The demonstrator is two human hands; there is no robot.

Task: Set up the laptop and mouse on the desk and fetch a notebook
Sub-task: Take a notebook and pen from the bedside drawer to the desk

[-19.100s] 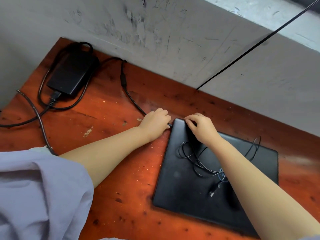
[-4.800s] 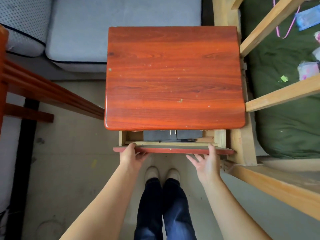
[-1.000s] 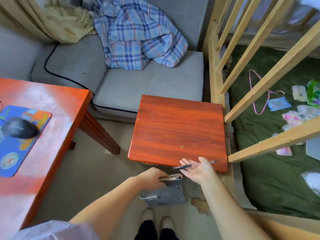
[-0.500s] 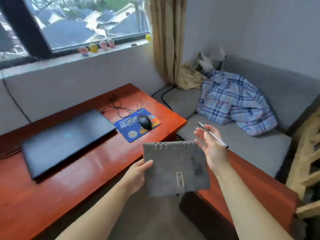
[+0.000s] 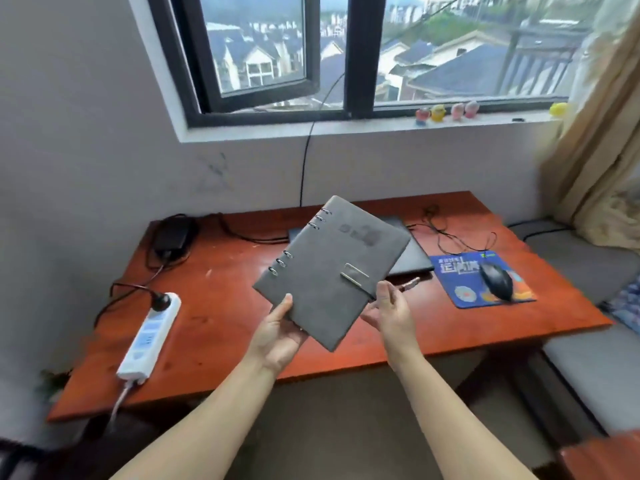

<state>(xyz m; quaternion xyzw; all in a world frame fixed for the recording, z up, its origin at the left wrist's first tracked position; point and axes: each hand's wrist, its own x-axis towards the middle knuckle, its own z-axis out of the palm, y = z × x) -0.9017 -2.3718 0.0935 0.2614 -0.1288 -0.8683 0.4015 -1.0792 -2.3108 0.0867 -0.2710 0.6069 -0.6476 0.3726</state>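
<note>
Notebook (image 5: 332, 268) — grey ring-bound, stiff cover, prob. light; grip near corner. Left hand (image 5: 278, 336) pinches it; right hand (image 5: 389, 311) holds pen (image 5: 410, 283) — over desk (image 5: 221, 313).

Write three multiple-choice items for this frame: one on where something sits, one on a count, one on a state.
1. Where is the mouse?
A. on the blue mouse pad
B. on the laptop
C. on the windowsill

2. How many binder rings show along the grey notebook spine?
A. two
B. four
C. six

3. What state is the notebook in?
A. lying open on the desk
B. closed, held above the desk
C. closed, lying on the laptop

Answers:
1. A, the mouse rests on the pad at the desk's right side.
2. C, two groups of three rings.
3. B, the left hand grips its lower corner; the right hand, holding a pen, is at its edge.
</note>
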